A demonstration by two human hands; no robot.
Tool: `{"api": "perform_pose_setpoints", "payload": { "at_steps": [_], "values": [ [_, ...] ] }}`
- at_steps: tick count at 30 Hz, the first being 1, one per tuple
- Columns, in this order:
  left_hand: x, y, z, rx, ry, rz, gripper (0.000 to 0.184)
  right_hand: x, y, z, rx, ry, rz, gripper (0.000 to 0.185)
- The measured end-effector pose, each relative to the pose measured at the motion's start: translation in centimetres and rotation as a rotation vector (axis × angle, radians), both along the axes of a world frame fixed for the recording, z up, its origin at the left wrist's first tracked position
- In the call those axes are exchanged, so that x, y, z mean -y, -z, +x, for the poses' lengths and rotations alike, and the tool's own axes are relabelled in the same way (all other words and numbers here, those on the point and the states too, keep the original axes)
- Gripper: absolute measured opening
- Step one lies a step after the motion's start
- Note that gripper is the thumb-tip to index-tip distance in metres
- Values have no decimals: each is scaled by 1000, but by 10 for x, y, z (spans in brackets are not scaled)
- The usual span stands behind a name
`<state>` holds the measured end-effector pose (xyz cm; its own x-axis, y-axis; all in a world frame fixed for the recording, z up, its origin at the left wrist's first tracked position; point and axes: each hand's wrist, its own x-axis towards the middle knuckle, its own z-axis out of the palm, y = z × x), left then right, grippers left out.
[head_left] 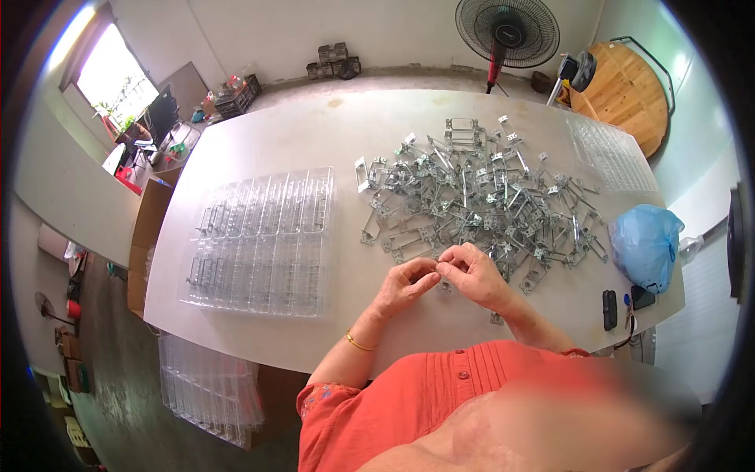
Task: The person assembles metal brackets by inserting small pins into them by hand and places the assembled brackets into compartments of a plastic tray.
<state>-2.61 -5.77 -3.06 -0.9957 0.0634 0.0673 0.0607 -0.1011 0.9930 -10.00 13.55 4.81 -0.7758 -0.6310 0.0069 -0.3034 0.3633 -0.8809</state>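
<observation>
Your silver metal brackets (472, 189) lie heaped, at mixed angles, before you; your clear compartmented tray (303, 236) lies flat at left, partly filled.

Silvery metal brackets (472, 189) on an off-white table (362, 114). Blue plastic bag (646, 244) on it too, coral-red shirt (409, 393) beside it.

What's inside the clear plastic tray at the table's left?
Metal pieces show in the tray, toward the left end of both rows. Glare makes other slots hard to read; whatever lies directly beneath those pieces is covered.
</observation>
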Motion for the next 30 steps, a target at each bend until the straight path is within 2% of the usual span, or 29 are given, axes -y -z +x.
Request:
{"api": "perform_pose_setpoints", "payload": {
  "at_steps": [2, 5, 6, 9, 12, 15, 19, 25, 30],
  "values": [
    [0, 9, -1, -4, 50, -16, 34, 2, 6, -1, 9, 37, -55, 13],
    [-4, -6, 5, 98, 114, -198, 34, 3, 8, -3, -58, 116, -168, 12],
    [-3, -6, 4, 107, 105, -90, 34, 4, 8, -5, -89, 150, -205, 12],
    [3, 4, -1, 116, 34, 202, 33, 3, -6, -9, 171, 171, -316, 13],
    [10, 4, -5, 113, -76, 394, 39, 2, -17, -3, 289, 167, -193, 14],
    [14, 10, -7, 86, -50, 578, 42, 3, -6, 1, 234, 88, -156, 15],
    [12, 4, -6, 137, -58, 553, 44, 9, 11, 4, 238, 58, -219, 14],
    [13, 3, -6, 119, -44, 538, 44, 12, 10, 1, 205, 59, -132, 13],
    [13, 3, -6, 108, -31, 539, 36, 12, 12, 1, 215, 73, -135, 13]
  ]
}}
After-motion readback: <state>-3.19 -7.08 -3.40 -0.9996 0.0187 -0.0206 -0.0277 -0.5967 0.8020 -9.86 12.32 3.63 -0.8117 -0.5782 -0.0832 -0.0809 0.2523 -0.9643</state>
